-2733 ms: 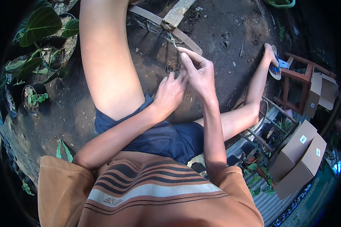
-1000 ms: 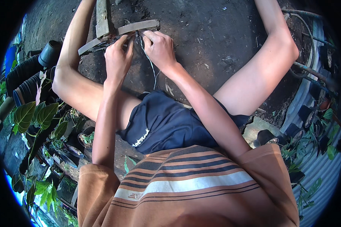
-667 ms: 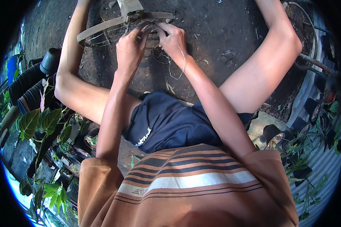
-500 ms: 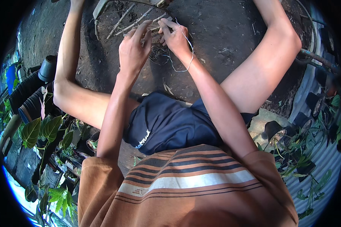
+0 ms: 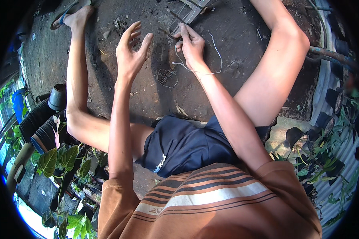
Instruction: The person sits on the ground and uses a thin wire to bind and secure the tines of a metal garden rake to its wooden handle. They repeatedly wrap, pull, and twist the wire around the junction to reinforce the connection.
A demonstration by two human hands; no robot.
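Head view: left hand [image 5: 132, 53] is open, apart from right hand [image 5: 191, 46], whose grip I cannot tell; beside it, wooden frame [image 5: 195, 12] slants lengthwise away, rightward.

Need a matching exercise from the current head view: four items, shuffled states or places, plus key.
Column 1
1. Left hand
2. Tangled string
3. Right hand
4. Sandal

Column 2
A. Fingers curled, by the near end of the wooden piece
B. Blue-strapped, near the picture's upper left
C. Fingers spread, holding nothing
D. Loosely heaped on the dark ground

Pairs: 1-C, 2-D, 3-A, 4-B
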